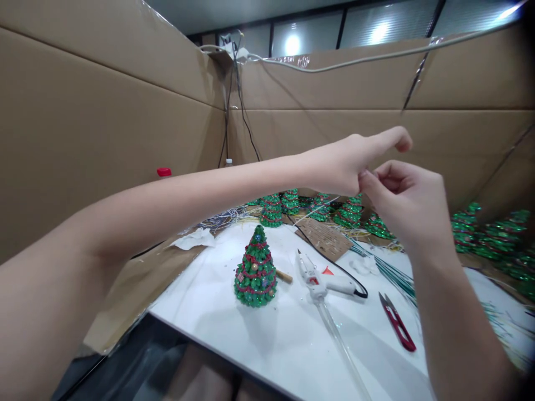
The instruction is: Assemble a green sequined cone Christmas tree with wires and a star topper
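My left hand (368,159) is stretched across the view at the upper right, its index finger extended and bent at the tip, the other fingers hidden. Right beside it, my right hand (412,200) is closed in a pinch against the left hand's palm side; anything between its fingertips is too small to make out. Both hands are raised above the table. A green beaded Christmas tree (256,270) with red garland stands upright on the white table (234,340). To its right lie a white glue gun (315,281) with a clear glue stick and red-handled snips (399,328).
More green trees (351,211) line the back and right side. A brown board (324,239), green wires (388,270), white paper (192,239) and tangled pale strands lie behind the tree. Cardboard walls (104,100) enclose the back and left. A black cord (334,262) runs to the glue gun.
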`<action>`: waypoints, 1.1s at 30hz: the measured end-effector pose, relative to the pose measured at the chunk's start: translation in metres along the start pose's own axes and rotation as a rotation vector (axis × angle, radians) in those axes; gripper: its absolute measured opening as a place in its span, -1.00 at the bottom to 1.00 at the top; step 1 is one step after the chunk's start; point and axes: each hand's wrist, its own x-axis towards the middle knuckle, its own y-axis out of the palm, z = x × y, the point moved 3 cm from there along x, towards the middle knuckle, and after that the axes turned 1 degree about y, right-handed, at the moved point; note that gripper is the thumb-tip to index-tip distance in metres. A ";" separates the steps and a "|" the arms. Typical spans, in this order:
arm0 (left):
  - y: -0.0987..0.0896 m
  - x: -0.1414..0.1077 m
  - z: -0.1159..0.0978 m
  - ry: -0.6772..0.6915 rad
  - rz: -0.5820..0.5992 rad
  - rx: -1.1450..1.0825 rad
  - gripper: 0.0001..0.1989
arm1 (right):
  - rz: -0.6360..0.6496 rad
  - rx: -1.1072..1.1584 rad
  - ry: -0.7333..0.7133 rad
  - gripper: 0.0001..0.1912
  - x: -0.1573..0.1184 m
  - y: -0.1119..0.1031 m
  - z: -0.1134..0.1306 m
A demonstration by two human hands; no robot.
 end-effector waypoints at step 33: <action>-0.010 -0.009 0.053 -0.292 -0.118 -0.357 -0.87 | -0.490 0.252 -0.058 -0.93 0.029 -0.071 -0.039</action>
